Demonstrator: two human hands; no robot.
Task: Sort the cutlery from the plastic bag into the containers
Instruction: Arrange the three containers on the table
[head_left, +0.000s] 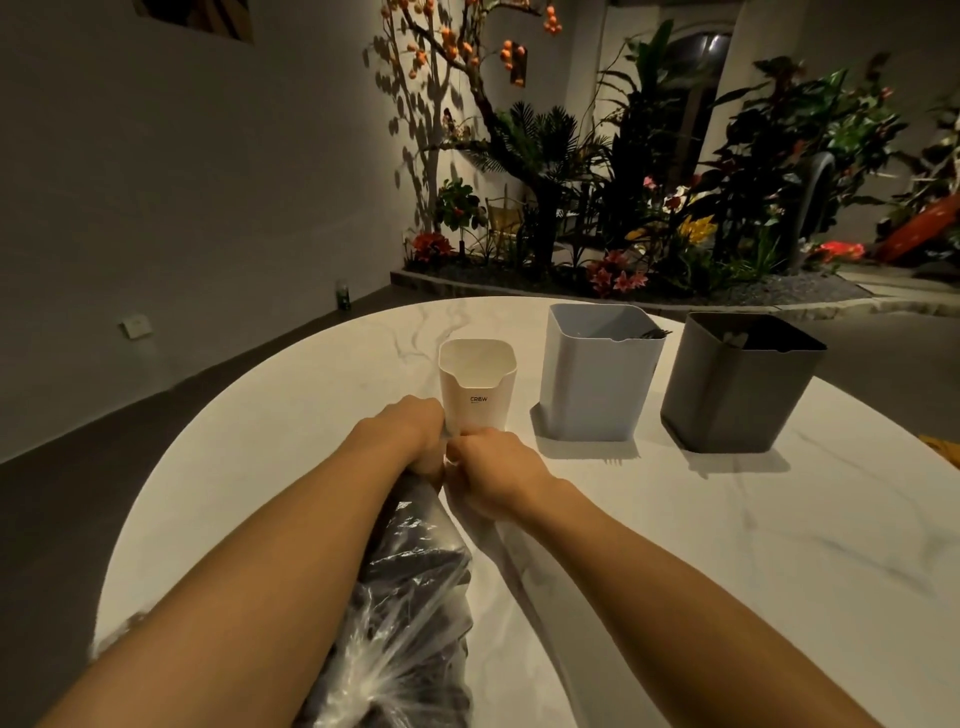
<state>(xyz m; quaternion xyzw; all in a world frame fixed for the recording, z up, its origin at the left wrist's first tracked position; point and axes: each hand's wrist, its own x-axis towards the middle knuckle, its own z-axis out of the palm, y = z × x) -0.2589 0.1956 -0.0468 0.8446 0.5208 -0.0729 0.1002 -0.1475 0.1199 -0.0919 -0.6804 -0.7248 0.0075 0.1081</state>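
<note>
Plastic bag (374, 670), dark cutlery (415, 566) inside: on table (727, 545), just in front of white container (477, 384). Left hand (410, 431), right hand (493, 473): both curled, gripping the bag's mouth. Step, judged: opening. Next: spread mouth, draw one piece. Blue container (597, 374), grey container (737, 384): right of white container.

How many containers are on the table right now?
3. The white container stands leftmost, by the bag's mouth; the blue container in the middle; the grey container rightmost. Others could lie outside the view.
</note>
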